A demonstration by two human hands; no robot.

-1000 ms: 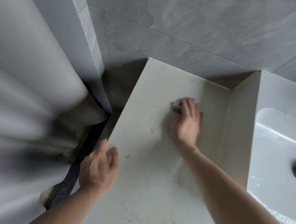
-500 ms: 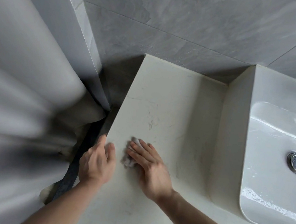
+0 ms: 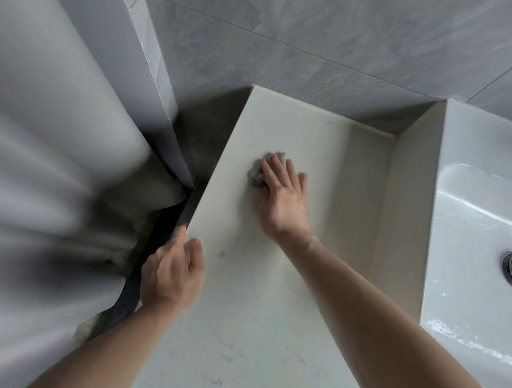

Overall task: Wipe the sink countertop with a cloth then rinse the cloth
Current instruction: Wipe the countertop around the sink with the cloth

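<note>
The cloth (image 3: pixel 259 174), a small grey wad, is pressed flat against the countertop (image 3: pixel 248 325) under the right hand (image 3: pixel 280 197), whose fingers are held straight and slightly apart, only a crumpled edge being seen past the fingertips; the wad lies toward the counter's left side, well apart from the sink (image 3: pixel 479 293). The left hand (image 3: pixel 173 271) is rested at the counter's left edge, its fingers loosely curled over the rim, nothing being held. The wiping step is judged to be under way; even pressure should be kept through the flat palm, strokes should be overlapped, and the back corner and faint dark marks near the front should be covered before the cloth is carried to the sink for rinsing.
</note>
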